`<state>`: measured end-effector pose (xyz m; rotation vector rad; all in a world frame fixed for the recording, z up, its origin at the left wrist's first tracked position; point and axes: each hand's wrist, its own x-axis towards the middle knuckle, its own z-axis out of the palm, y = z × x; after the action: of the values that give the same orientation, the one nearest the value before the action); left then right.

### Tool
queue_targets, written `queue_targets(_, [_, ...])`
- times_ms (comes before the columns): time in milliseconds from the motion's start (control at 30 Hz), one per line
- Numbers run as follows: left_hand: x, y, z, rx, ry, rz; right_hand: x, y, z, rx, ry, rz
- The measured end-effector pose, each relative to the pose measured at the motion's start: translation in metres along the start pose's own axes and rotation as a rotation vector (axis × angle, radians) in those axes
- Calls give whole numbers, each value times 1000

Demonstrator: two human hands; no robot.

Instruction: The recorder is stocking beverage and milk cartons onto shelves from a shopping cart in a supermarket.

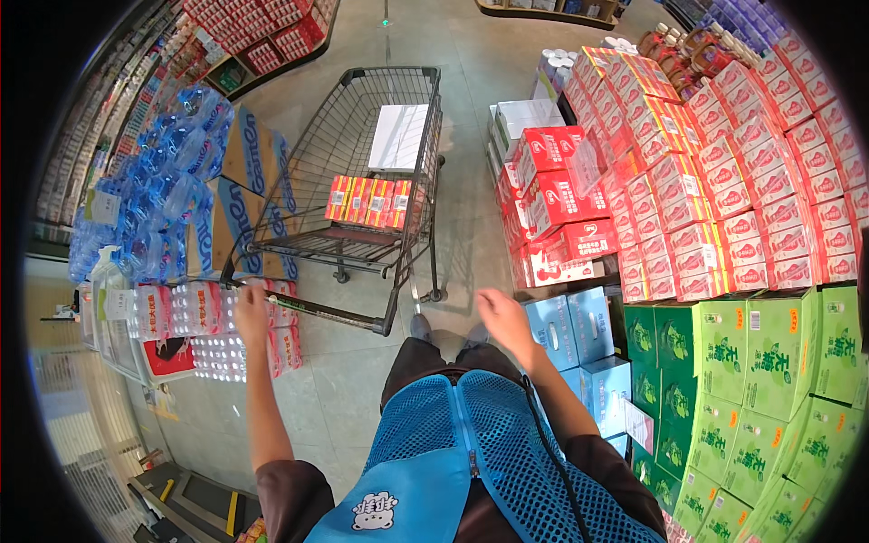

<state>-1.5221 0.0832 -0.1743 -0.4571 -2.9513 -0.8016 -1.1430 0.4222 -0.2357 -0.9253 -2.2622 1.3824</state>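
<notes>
My left hand [251, 312] grips the left end of the dark handle [326, 311] of a wire shopping cart [319, 149]. The cart stands at an angle in front of me. Inside it, a white carton [399, 137] lies towards the right wall. Nearer to me in the basket is a row of red-and-yellow drink packs [370, 202]. My right hand [501, 319] hangs in the air right of the cart, fingers loosely bent, with nothing visible in it. Close to that hand are light-blue cartons [553, 332] and stacked red cartons [563, 197].
Bottled-water packs [176, 156] and brown cartons [234, 197] stand left of the cart, above shrink-wrapped red-and-white packs [197, 312]. Red-and-white boxes [733, 183] and green cartons [767, 353] line the right side. A dark-edged display [271, 41] stands farther off.
</notes>
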Motion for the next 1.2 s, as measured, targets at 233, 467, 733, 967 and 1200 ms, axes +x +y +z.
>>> queue_targets(233, [103, -48, 23, 77, -130, 168, 23, -143, 93, -170, -129, -675])
queue_targets(467, [106, -104, 47, 507, -218, 384, 25, -122, 190, -496, -392, -548])
queue_targets(733, [102, -101, 45, 239, -167, 418, 30, -106, 203, -611, -355, -446])
queue_targets(967, [72, -88, 41, 176, -141, 499, 45, -89, 168, -577, -267, -572])
queue_targets(1200, [27, -43, 49, 122, -176, 484, 82, -60, 107, -806, -353, -601])
